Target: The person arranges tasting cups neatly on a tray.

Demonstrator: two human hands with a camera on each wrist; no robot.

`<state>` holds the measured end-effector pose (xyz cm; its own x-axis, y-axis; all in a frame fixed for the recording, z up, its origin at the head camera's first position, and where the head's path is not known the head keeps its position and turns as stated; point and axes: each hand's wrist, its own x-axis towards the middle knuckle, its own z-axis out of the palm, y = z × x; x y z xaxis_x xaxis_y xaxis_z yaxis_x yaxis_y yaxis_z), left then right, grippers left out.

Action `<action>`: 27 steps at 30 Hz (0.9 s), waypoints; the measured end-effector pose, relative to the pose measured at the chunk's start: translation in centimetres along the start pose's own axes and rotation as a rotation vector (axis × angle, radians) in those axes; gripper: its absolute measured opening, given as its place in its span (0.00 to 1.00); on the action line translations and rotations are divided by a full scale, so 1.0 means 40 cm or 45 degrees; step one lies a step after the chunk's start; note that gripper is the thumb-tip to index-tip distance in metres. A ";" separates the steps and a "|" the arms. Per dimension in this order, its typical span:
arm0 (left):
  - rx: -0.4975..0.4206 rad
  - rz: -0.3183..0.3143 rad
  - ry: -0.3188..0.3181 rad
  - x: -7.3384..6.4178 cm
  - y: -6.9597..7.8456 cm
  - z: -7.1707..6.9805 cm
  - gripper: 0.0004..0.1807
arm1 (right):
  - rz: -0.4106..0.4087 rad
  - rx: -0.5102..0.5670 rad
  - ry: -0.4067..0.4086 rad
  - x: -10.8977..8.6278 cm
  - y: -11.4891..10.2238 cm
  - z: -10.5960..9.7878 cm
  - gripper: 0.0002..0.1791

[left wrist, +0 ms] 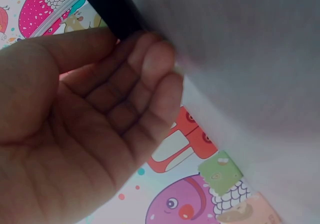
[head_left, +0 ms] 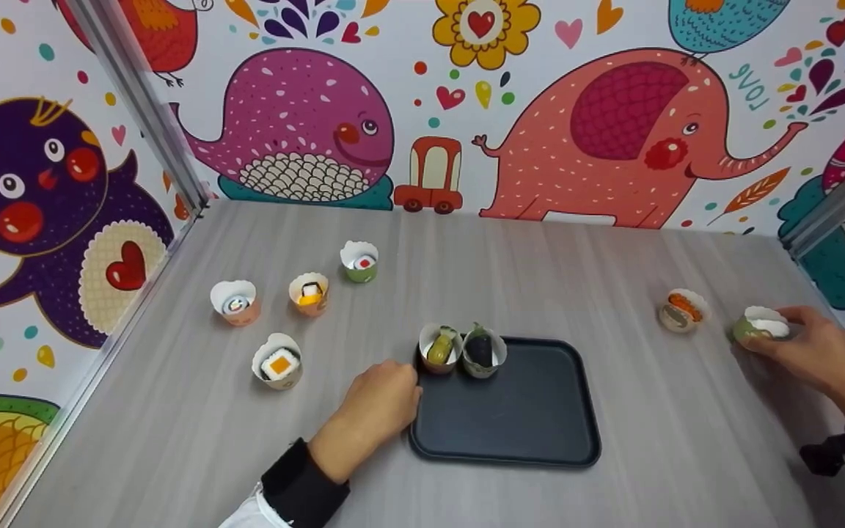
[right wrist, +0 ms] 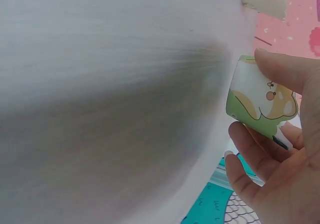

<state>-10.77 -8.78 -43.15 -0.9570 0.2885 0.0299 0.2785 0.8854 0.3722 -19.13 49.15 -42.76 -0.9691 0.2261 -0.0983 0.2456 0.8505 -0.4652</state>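
Note:
At the left rim of a dark rectangular tray [head_left: 510, 425], my left hand [head_left: 382, 400] grips the edge with curled fingers. In the left wrist view, the thumb and fingertips meet at the dark tray edge [left wrist: 112, 9]. Two paper cups stand at the tray's back left corner, one with a yellow-green toy vegetable [head_left: 440, 347], the other with a dark eggplant-like toy [head_left: 479, 350]. Far to the right, my right hand [head_left: 818, 356] holds a green paper cup [right wrist: 260, 94] with an animal print between thumb and fingers. Something white shows inside it in the head view.
Left of the held cup stands a paper cup with an orange-topped toy [head_left: 685, 308]. Several paper cups with small toy foods, among them a white-and-orange piece [head_left: 280, 364] and a yellow one [head_left: 310, 295], stand on the left. Printed walls [head_left: 422, 103] enclose the table.

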 end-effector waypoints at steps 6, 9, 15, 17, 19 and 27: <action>0.015 0.003 0.005 -0.002 0.000 0.002 0.10 | -0.014 -0.005 0.036 -0.026 -0.033 -0.011 0.51; 0.016 0.001 0.008 -0.002 0.000 0.003 0.10 | -0.044 -0.011 0.058 -0.038 -0.056 -0.014 0.49; 0.020 0.010 0.012 -0.001 -0.002 0.005 0.10 | -0.151 -0.019 0.106 -0.057 -0.101 -0.020 0.47; 0.023 0.011 0.010 -0.001 -0.001 0.005 0.10 | -0.192 -0.020 0.109 -0.063 -0.116 -0.022 0.47; 0.031 0.009 0.010 0.000 -0.001 0.006 0.10 | -0.227 -0.020 0.115 -0.068 -0.134 -0.023 0.47; 0.060 0.013 0.033 -0.001 0.003 0.006 0.09 | -0.357 -0.006 0.144 -0.091 -0.210 -0.018 0.45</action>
<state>-10.70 -8.61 -43.32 -0.9556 0.2889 0.0575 0.2915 0.8986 0.3280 -17.66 41.53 -37.86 -0.9907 0.0329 0.1321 -0.0312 0.8895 -0.4559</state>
